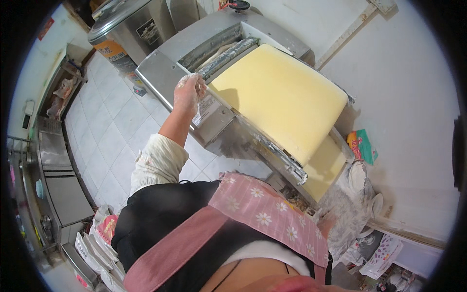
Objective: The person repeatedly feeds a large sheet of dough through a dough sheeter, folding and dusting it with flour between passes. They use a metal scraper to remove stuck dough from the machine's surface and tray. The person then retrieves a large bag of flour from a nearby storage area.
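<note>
My left hand (190,91), dusted with flour, is held over the near side of a metal dough sheeter (160,69). Its fingers are curled in, and I cannot see anything between them. Beside it, the roller (230,58) lies across the machine, with pale dough (215,56) partly visible behind it. A smooth yellow belt (281,98) slopes from the roller towards me. Below its end a second yellow surface (326,168) shows. Only a bit of my right hand or wrist (327,223) appears past the apron (262,208), next to a flour-covered surface (346,211).
A white wall (401,91) borders the machine's right side. A large steel pot (135,33) stands behind it on the left. Packed bags (96,252) lie at lower left, near a steel counter (67,197). A green packet (365,146) leans against the wall.
</note>
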Available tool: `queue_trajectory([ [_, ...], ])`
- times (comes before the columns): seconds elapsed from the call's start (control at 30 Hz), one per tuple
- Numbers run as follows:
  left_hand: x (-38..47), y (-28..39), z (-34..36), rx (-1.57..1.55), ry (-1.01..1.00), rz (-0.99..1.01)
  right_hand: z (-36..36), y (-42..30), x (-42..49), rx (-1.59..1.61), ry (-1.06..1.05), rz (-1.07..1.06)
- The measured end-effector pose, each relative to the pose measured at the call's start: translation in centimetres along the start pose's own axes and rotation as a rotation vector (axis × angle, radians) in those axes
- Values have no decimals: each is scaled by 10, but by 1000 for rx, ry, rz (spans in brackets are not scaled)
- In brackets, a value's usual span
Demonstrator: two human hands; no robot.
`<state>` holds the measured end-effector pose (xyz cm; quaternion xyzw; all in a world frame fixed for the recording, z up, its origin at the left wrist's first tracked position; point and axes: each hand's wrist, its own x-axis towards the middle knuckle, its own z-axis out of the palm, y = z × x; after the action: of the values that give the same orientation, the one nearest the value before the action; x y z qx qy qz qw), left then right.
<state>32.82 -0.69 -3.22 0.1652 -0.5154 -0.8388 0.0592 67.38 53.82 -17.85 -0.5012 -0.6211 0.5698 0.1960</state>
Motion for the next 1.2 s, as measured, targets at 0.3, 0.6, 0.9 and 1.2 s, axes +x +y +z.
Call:
queue_trajectory([
  [0.3,77,-5,-5,220,-130,70,8,-12,-13,84,-56,136],
  [0.6,127,-24,50,1759,-12,298,12,-4,26,-223,-241,-230],
  [0.9,46,-26,68,1840,-266,337,4,21,59,-127,-341,-130],
  [1.2,68,-50,86,1865,-115,218,0,39,75,-456,-296,-547],
])
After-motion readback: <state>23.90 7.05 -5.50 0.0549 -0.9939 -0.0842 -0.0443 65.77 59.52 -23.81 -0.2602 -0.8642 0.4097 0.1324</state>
